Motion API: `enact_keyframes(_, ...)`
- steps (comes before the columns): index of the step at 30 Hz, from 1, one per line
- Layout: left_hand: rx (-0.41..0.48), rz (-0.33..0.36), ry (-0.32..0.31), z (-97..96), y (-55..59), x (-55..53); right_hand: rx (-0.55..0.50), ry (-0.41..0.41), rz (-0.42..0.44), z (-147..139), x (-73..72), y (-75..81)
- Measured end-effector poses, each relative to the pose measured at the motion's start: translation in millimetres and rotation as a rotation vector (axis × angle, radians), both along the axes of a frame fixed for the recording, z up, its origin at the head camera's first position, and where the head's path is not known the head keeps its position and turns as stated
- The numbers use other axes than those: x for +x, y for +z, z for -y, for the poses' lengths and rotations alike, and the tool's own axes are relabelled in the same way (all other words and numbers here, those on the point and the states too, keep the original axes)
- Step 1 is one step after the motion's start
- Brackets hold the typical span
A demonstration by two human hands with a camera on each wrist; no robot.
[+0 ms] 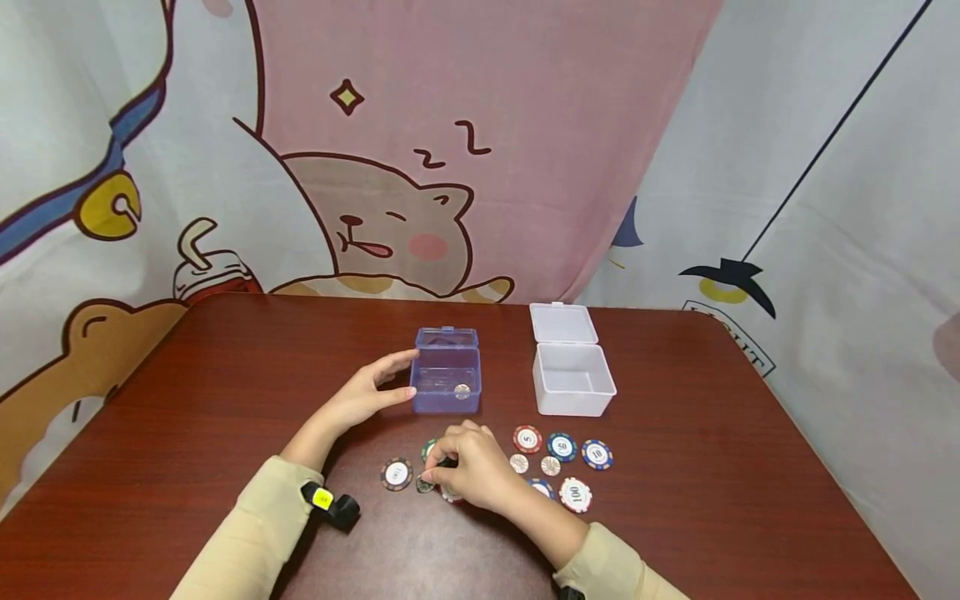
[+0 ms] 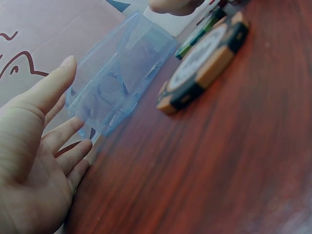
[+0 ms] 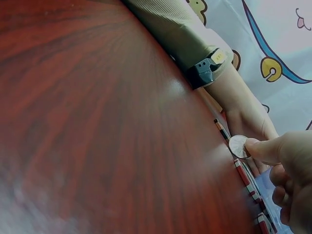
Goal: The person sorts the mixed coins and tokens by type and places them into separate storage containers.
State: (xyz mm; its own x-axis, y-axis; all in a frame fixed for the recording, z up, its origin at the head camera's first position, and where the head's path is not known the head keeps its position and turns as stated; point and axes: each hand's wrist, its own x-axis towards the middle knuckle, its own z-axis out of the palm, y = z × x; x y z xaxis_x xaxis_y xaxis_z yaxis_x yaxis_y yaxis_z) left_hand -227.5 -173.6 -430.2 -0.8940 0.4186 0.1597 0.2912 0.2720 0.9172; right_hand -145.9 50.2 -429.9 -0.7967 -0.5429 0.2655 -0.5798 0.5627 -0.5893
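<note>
Right hand [image 1: 474,468] pinches a coin [image 3: 238,146] between thumb and fingers, in front of the blue box [image 1: 446,404]; left hand [image 1: 362,398], fingers spread, touches that box's left side. Another coin [image 1: 462,391] lies inside the blue box, a white box [image 1: 573,404] stands to its right, poker chips [image 1: 576,495] lie in front.

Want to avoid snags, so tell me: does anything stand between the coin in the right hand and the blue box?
A green chip lies between the coin and the blue box, whose near wall rises beyond it. The lid is open, and the left hand is beside the box, off that line.
</note>
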Motion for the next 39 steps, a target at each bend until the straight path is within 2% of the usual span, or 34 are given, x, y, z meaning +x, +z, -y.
enact_keyframes(6, -0.013, -0.009, -0.008, -4.2, 22.5, 14.1, -0.047, -0.010, 0.054, -0.5, -0.7, -0.8)
enact_keyframes(11, -0.022, -0.030, -0.011, -4.4, 24.0, 15.6, -0.103, -0.032, 0.062, -2.4, -2.0, 0.5)
enact_keyframes(19, 0.003, 0.003, -0.015, -4.9, 25.8, 15.8, -0.155, -0.058, 0.081, -8.6, -7.0, 8.7)
enact_keyframes(23, 0.004, 0.009, -0.015, -4.5, 22.0, 13.0, -0.201, -0.091, 0.095, -12.1, -9.9, 15.7)
enact_keyframes(29, 0.002, 0.001, -0.001, -0.5, -1.2, -0.8, -0.279, -0.151, 0.080, -17.7, -17.0, 25.9)
enact_keyframes(32, 0.002, 0.000, 0.007, 1.1, -6.9, -3.8, -0.314, -0.179, 0.080, -20.8, -20.8, 31.8)
enact_keyframes(37, 0.001, 0.000, 0.012, 1.7, -7.8, -4.4, -0.346, -0.216, 0.054, -24.8, -30.0, 37.5)
enact_keyframes(39, -0.003, -0.005, 0.009, 0.2, -2.2, -1.2, -0.361, -0.230, 0.043, -25.6, -34.3, 38.3)
